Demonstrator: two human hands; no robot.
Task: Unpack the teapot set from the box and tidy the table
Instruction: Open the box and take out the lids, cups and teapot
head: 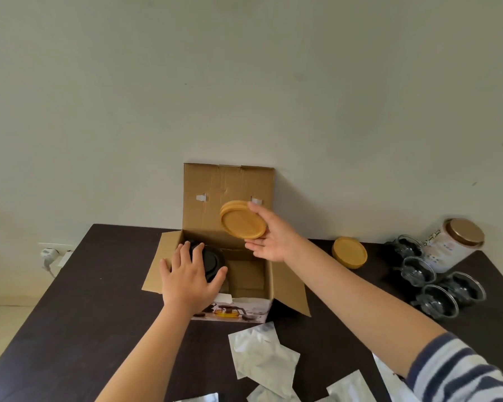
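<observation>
An open cardboard box (285, 288) stands at the back middle of the dark table (70, 314), its lid flap up against the wall. My left hand (190, 281) reaches into the box's left side, fingers spread over a dark round teapot lid (212, 258). My right hand (273, 237) holds a small stack of round wooden coasters (242, 224) above the box, thumb on top and fingers underneath. More wooden coasters (349, 253) lie stacked on the table to the right of the box.
Several glass cups in dark holders (436, 288) stand at the right, beside a white jar with a gold lid (453, 245). White foam wrapping sheets (263, 355) lie scattered near the front edge. A wall socket with a plug (48, 253) sits left of the table.
</observation>
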